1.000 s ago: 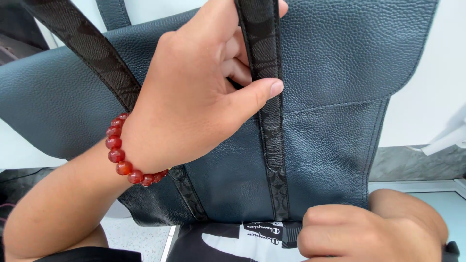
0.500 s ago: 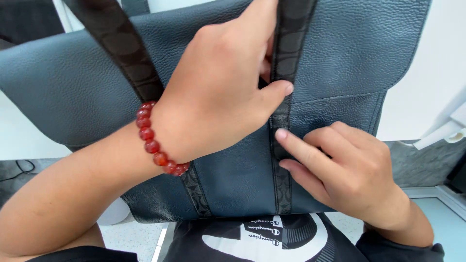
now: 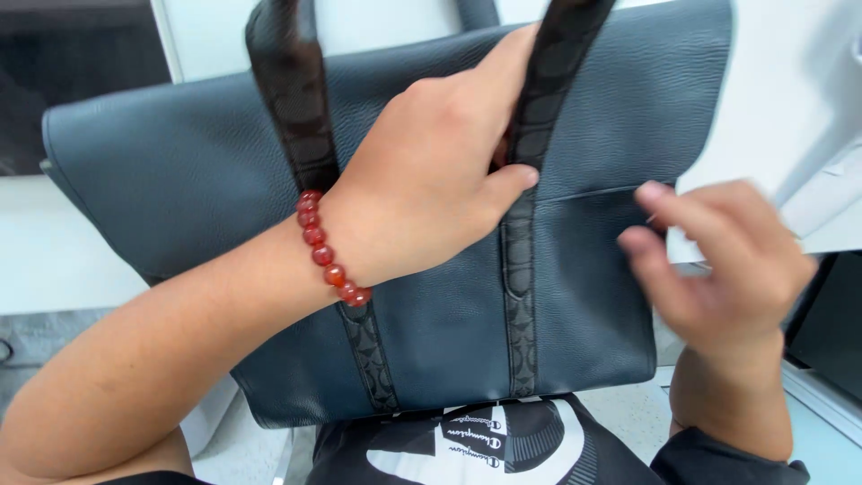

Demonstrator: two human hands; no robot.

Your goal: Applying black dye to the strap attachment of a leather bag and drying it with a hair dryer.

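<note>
1. The left hand (image 3: 431, 180) was clamped around the right-hand strap (image 3: 539, 117) of the dark blue leather bag (image 3: 180, 162), thumb pressed across the strap's front, fingers hidden behind it. That grip held the bag upright in front of the person's chest.
2. The right hand (image 3: 718, 260) hung just off the bag's right edge, fingers loosely spread and blurred, holding nothing; whether a fingertip grazed the leather, I could not tell.
3. By my reading, the step in hand was checking the bag's front panel, with the seam of the outer pocket (image 3: 593, 193) just beside that free hand.
4. A next move would call for the right hand to settle on the bag's right edge while the left kept the strap steady.
5. The count: 1 bag, 2 patterned straps, the other being the left-hand strap (image 3: 292, 99), 1 red bead bracelet (image 3: 328, 251) on the left wrist, 2 hands.
6. The bag's bottom edge sat just above the black printed shirt (image 3: 485, 440).
</note>
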